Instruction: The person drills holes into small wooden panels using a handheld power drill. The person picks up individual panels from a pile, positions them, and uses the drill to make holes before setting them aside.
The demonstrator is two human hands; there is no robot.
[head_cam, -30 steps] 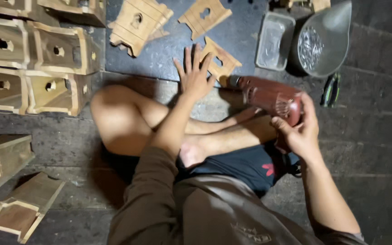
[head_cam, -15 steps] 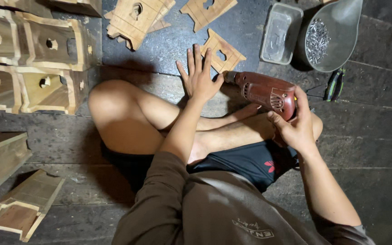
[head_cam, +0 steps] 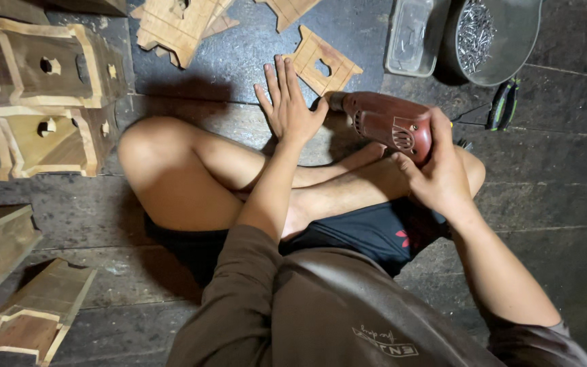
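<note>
I sit cross-legged on a dark plank floor. My right hand (head_cam: 438, 175) grips the rear of a dark red electric drill (head_cam: 383, 123) whose nose points left toward a small notched wooden panel (head_cam: 322, 65) with a hole in it. My left hand (head_cam: 287, 102) lies flat with fingers spread, its fingertips at the edge of that panel on the dark mat (head_cam: 246, 58).
Several wooden box frames with round holes (head_cam: 42, 102) are stacked at the left, two more pieces (head_cam: 15, 299) lie at lower left. More cut panels (head_cam: 171, 24) rest on the mat. A grey pan of nails (head_cam: 487, 37), a clear plastic tub (head_cam: 410, 37) and a green-black tool (head_cam: 502, 105) sit at upper right.
The drill and my right hand have shifted left, nearer the panel. My left hand stays flat by the panel. The view has tilted slightly downward.
</note>
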